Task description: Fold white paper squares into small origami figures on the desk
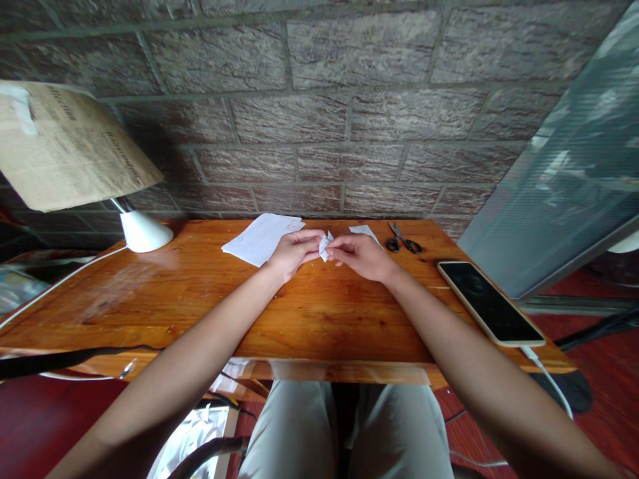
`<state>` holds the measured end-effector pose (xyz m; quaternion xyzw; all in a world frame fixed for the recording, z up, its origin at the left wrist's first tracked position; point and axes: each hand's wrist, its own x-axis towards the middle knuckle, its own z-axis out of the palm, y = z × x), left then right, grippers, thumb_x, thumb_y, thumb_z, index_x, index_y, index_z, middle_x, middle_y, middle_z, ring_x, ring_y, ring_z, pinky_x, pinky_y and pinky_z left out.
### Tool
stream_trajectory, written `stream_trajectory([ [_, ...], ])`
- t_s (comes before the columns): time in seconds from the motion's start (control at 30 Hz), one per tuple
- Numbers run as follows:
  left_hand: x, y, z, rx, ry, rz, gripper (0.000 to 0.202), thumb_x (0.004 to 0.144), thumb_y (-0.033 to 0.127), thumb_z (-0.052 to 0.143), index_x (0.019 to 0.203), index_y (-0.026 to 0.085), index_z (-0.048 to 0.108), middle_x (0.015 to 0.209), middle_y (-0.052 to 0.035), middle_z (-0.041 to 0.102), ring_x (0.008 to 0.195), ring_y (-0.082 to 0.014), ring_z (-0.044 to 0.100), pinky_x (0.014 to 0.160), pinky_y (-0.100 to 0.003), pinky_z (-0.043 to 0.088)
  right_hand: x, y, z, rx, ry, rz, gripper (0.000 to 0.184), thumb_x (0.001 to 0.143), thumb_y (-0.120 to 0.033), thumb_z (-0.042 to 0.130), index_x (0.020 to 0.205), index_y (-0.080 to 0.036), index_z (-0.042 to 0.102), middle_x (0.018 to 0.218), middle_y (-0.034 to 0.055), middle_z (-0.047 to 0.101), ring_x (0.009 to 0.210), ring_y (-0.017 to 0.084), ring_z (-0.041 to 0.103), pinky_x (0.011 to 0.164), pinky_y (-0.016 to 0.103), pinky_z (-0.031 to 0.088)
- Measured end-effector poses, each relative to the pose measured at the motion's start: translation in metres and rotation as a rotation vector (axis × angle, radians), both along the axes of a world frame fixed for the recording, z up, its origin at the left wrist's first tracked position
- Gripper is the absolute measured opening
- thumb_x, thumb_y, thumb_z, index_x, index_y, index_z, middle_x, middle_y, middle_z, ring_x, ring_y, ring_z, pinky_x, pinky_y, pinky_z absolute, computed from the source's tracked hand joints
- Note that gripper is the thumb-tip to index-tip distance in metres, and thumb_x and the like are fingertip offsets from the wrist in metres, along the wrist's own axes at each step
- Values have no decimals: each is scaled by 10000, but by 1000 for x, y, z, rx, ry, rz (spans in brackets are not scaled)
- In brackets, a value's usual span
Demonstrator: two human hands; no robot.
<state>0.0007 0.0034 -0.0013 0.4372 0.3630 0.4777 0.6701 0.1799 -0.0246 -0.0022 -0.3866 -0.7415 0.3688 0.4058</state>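
A small crumpled or folded piece of white paper (325,246) is held up between my two hands, above the middle of the wooden table. My left hand (295,253) grips its left side between thumb and fingers. From the right, my right hand (363,255) pinches the same piece with bent fingers. Part of the paper is hidden by the fingertips. Behind my left hand lies a stack of white paper sheets (257,238). Another white paper scrap (363,230) lies just beyond my right hand, beside black-handled scissors (403,241) with slightly parted blades.
A phone (492,303) with a white cable lies along the table's (319,319) right edge. At the left stands a lamp (144,231) with a paper-covered shade. A brick wall (319,120) rises behind the table, and a ribbed translucent panel (564,173) stands at the right.
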Motion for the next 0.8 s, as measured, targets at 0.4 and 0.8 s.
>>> stream_trajectory([
  [0.4,4,-4,-3,199,12,-26,354,625,296,849,929,148,744,924,-71,750,835,-192,703,908,-409,539,-1,3,0,-52,185,-105,367,662,-473,782,834,-168,671,747,35,702,684,149,648,684,294,541],
  [0.8,2,-3,-5,256,71,9,461,524,270,893,942,144,743,969,-94,752,875,-217,702,891,-367,532,0,-11,14,84,1,-291,253,788,-419,686,865,-182,643,839,39,718,697,149,660,658,271,532],
])
